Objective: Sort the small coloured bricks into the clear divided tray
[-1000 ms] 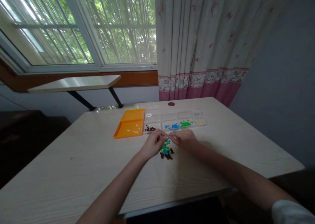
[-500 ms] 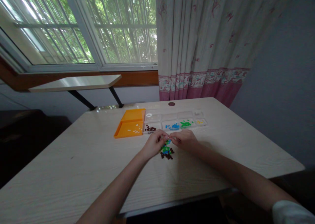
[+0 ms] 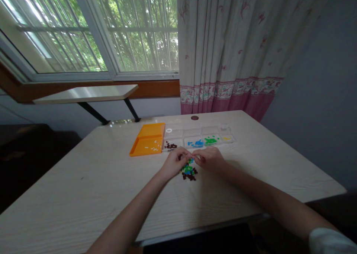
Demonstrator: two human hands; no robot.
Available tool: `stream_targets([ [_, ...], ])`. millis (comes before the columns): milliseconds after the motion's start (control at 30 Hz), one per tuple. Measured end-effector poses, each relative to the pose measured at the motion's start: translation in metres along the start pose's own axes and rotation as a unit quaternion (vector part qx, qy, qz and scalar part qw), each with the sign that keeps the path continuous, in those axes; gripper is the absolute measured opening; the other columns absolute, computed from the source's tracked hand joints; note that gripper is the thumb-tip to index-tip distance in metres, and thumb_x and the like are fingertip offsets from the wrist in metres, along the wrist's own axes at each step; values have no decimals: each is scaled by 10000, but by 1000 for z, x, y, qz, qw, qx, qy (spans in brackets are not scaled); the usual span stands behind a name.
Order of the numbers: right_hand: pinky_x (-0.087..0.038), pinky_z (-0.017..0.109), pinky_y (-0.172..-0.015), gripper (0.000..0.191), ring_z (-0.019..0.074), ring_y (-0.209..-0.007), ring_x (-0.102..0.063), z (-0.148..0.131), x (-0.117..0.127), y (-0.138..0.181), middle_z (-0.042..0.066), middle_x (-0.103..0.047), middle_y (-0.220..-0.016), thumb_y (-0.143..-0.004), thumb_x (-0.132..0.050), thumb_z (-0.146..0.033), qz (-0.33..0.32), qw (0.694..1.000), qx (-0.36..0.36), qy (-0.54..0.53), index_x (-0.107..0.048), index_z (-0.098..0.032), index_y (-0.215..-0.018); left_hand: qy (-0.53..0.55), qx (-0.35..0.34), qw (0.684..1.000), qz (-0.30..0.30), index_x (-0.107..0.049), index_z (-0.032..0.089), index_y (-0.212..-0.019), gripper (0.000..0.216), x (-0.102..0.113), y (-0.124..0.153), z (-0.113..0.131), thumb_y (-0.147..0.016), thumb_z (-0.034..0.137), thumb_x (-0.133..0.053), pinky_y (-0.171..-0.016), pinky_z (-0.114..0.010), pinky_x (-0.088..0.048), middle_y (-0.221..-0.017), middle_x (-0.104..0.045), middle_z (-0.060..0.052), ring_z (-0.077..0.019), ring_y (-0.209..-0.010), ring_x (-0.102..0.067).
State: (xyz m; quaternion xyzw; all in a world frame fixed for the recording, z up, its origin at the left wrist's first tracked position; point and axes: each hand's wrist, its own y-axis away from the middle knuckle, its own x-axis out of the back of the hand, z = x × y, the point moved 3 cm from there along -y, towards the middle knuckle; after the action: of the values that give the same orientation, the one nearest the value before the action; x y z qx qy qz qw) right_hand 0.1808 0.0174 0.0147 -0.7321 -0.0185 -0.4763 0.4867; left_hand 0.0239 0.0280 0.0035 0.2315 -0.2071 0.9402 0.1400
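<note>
My left hand [image 3: 176, 162] and my right hand [image 3: 208, 158] meet fingertip to fingertip over the table, both pinched closed. Whatever lies between their fingertips is too small to make out. Just below them is a cluster of small building pieces [image 3: 189, 170] in green, blue and dark brown, its upper part hidden by my fingers. Beyond my hands lies a clear compartment box [image 3: 192, 132]. Its near compartments hold dark brown pieces [image 3: 170, 145], blue pieces [image 3: 196, 143], green pieces [image 3: 211, 140] and a few yellow pieces [image 3: 227, 138].
Left of the clear box lies an open orange case [image 3: 146, 152] with small white pieces [image 3: 156, 146] in its near half. A raised shelf [image 3: 92, 93] on black legs stands at the table's [image 3: 111, 194] back left. Behind are a window and a curtain [image 3: 217, 53].
Almost nothing differs. My hands stay at the same spot with fingertips together, and the pieces on the table keep their places.
</note>
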Motion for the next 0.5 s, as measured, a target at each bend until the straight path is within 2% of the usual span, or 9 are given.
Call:
stream_targets([
  [367, -325, 228, -573, 153, 85, -481, -520, -2, 0, 0, -35, -585, -500, -792, -506, -266, -7, 1000, 11, 13, -651, -221, -768, 64, 46, 997, 13, -601, 113, -729, 265, -3, 1, -5, -762, 370, -544, -494, -194, -359, -622, -556, -11, -89, -543, -470],
  [500, -329, 226, -561, 152, 88, -467, -511, -2, 1, -1, -40, -573, -478, -790, -517, -280, 5, 1000, 3, 9, -656, -229, -757, 64, 38, 997, 12, -608, 113, -728, 273, -3, 0, -5, -763, 376, -544, -496, -196, -355, -633, -558, -16, -90, -551, -470],
])
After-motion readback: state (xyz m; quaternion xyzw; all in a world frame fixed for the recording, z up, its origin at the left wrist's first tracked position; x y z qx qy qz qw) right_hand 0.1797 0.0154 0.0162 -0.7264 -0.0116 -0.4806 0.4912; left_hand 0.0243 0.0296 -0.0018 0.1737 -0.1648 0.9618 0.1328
